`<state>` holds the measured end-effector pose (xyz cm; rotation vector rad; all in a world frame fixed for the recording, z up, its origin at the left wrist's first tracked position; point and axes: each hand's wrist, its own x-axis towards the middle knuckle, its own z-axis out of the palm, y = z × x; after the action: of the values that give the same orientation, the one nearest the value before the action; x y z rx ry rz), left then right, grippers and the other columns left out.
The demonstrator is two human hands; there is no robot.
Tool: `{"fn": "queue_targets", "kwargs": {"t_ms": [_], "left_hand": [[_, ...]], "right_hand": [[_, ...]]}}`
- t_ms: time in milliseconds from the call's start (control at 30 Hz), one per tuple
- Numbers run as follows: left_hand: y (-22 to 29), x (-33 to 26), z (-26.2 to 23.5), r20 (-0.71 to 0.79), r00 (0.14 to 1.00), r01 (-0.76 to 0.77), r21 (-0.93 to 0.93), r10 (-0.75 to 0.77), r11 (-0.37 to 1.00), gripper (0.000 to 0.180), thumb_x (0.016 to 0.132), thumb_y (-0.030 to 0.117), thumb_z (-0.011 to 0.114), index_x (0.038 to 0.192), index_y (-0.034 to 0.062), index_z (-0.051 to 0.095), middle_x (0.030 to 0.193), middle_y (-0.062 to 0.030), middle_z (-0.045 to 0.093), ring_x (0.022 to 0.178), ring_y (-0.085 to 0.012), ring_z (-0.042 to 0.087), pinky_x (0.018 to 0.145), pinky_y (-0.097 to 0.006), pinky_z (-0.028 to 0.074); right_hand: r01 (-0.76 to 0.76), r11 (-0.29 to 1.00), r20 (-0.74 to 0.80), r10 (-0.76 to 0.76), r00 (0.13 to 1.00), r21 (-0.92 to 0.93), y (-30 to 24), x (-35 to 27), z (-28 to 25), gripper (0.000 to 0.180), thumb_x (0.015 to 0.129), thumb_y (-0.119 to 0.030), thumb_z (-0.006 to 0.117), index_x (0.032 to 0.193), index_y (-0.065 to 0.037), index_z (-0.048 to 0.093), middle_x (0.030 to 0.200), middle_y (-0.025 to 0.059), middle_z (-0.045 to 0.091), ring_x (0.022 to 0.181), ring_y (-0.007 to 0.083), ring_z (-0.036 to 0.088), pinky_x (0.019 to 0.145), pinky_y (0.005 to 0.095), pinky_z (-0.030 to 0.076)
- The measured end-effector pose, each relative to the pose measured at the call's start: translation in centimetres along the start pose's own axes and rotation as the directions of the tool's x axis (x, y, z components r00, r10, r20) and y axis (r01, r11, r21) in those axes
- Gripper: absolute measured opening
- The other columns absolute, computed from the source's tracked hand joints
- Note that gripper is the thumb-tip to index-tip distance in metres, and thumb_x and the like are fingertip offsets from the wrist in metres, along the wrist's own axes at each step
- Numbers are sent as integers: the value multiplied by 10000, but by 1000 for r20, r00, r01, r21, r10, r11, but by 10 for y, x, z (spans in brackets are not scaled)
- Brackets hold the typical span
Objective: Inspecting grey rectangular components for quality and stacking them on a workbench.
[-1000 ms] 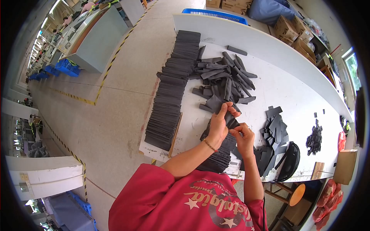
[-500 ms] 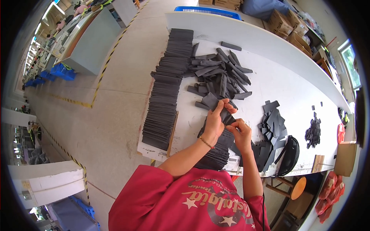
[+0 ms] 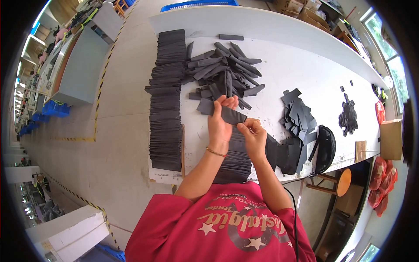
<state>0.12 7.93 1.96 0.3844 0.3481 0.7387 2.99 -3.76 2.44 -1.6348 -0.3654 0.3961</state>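
Note:
A flat dark grey fabric strip [image 3: 233, 116] stretches between my hands, over the work table. My left hand [image 3: 219, 124] has it across the fingers with the thumb pressed over it. At its right end, my right hand [image 3: 254, 139] pinches the strip between thumb and fingertips. Below my hands, near the front edge, stands a stack of dark fabric pieces [image 3: 234, 161], partly hidden by my arms. Just beyond my fingers lies a loose heap of folded dark strips [image 3: 227, 70]. Along the left edge runs a long row of tightly packed dark pieces [image 3: 166, 105].
To the right lie a pile of flat dark pieces [image 3: 299, 115], a black curved mesh-like item [image 3: 325, 150] and a small dark heap [image 3: 348, 115]. A raised white board [image 3: 270, 31] borders the table's far side. A wooden stool [image 3: 343, 182] stands below the right edge.
The view has shifted, so the table appears further left. The strip, steeply angled between my hands before, now lies flatter and more fully in sight.

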Motion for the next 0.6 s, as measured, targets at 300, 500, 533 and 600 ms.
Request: {"fn": "queue_targets", "kwargs": {"t_ms": [300,500,533,600], "left_hand": [[0,-2,-8,35,998,47,86,-50,995,349,1004,286,474,1149,-27,530,1013,-155,660,1099,-334,601,1058,-449,425],[5,-8,-37,38,988,149,28,-150,988,324,1010,259,470,1140,-28,548,1057,-183,653,1117,-329,592,1047,-460,432],[7,-5,-57,-37,992,120,6,-120,993,312,1017,246,454,1137,-24,553,1062,-180,655,1112,-324,595,1041,-452,442],[19,7,-92,-252,967,-4,85,25,996,292,1027,216,428,1132,-20,562,1047,-164,662,1058,-290,620,1007,-416,473]], "right_hand": [[-370,899,132,348,928,235,-10,19,-2,239,909,-192,654,975,36,624,853,91,638,733,132,604,658,268,525],[-253,953,122,234,965,169,23,6,-18,184,886,-163,677,896,19,646,770,34,630,675,85,564,570,240,457],[-255,952,123,236,964,170,33,0,-27,184,886,-163,677,896,19,646,770,34,630,675,85,564,570,240,457],[-284,959,77,284,956,-23,59,-9,-52,149,873,-144,686,864,2,655,730,7,618,656,63,546,579,223,443]]}}
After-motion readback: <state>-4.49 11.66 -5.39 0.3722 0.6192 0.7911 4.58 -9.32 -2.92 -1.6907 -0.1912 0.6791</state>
